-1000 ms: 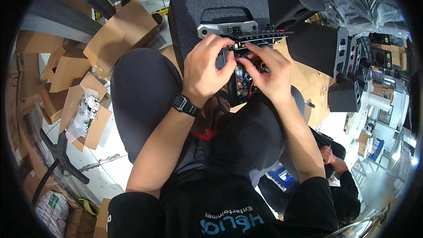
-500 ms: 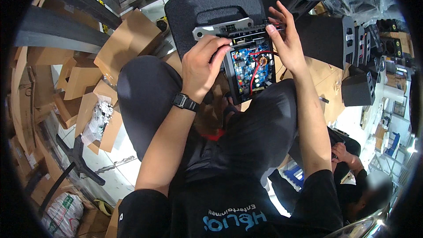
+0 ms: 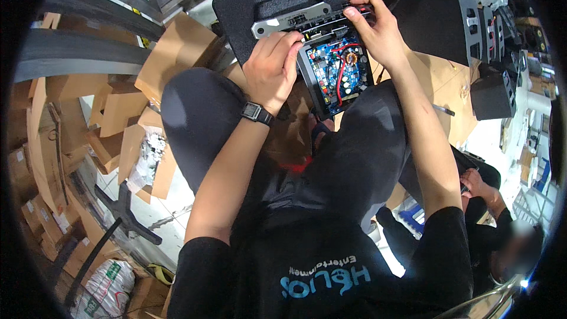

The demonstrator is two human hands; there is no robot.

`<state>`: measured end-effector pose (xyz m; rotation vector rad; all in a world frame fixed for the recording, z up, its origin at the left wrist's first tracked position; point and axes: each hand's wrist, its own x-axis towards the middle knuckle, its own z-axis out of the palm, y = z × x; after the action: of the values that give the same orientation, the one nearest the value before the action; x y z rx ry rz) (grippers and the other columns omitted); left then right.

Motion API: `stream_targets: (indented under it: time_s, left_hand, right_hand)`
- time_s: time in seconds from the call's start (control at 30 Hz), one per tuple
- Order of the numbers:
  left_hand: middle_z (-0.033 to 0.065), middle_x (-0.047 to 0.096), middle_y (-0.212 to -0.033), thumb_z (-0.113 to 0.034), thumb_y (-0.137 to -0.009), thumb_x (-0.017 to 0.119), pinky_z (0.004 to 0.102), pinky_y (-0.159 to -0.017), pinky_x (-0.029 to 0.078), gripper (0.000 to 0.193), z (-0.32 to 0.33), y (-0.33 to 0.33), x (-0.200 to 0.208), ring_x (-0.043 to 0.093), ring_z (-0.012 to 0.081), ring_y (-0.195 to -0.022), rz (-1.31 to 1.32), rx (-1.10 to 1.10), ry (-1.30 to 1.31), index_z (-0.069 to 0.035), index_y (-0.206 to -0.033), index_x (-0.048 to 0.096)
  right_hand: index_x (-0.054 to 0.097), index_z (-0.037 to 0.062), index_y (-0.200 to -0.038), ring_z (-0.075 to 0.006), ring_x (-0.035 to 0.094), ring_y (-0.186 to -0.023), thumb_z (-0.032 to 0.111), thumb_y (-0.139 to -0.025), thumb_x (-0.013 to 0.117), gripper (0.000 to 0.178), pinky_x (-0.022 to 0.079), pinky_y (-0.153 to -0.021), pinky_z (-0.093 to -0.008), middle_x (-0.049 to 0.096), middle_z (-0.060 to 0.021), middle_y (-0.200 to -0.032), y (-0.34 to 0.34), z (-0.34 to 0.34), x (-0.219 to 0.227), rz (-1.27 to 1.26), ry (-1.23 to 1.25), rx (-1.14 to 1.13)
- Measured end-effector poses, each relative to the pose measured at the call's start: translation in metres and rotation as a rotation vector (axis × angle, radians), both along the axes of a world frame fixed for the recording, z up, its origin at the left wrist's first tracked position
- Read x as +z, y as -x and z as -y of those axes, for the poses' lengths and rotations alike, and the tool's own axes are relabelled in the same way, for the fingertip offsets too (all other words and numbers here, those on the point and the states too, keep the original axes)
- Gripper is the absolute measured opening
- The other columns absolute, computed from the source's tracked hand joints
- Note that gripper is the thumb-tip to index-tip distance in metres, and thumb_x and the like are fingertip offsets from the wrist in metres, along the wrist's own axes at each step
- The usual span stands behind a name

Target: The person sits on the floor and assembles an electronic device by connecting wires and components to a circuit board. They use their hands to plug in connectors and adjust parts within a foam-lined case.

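Observation:
An amplifier module with a blue circuit board in a black frame sits between my knees, in front of a black speaker cabinet. Red wires and a copper coil show on the board. Along its far side runs a silver panel. My left hand is closed, its fingertips pinching the module's far left corner by the panel. At the panel's right end, my right hand has its thumb on the near side and its fingers curled over the far side.
Open cardboard boxes lie on the left, one holding a plastic bag of white parts. More black speaker cabinets stand at the right. Another person's hand is at the lower right. A black chair base lies lower left.
My right hand's fingers, raised and spread before, now bend over the panel's right end. The view has shifted slightly; my left hand keeps its pinch at the module's corner.

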<state>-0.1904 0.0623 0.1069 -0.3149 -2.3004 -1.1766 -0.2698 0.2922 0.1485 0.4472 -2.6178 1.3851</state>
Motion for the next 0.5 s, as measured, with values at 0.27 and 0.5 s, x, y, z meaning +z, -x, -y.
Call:
stream_targets:
  time_s: [0.27,0.5]
  left_hand:
    - [0.0077,0.068,-0.093,-0.010,-0.093,0.072,0.0341,-0.068,0.051,0.013,0.001,-0.001,0.005,0.064,0.0239,-0.074,0.057,-0.049,-0.093,-0.008,-0.106,0.071]
    - [0.0096,0.071,-0.096,-0.010,-0.093,0.072,0.0333,-0.071,0.053,0.013,0.000,0.002,0.006,0.069,0.0258,-0.081,-0.015,-0.087,-0.206,-0.005,-0.104,0.075]
  right_hand:
    - [0.045,0.0047,-0.150,-0.0323,0.054,-0.133,0.058,-0.086,0.079,0.090,0.043,-0.111,-0.0417,0.054,-0.0241,-0.143,-0.002,-0.002,-0.011,0.166,0.101,-0.121]
    - [0.041,-0.0038,-0.152,-0.0309,0.046,-0.141,0.080,-0.082,0.065,0.112,0.038,-0.115,-0.0414,0.046,-0.0255,-0.152,0.001,-0.009,-0.005,0.756,0.289,-0.086]
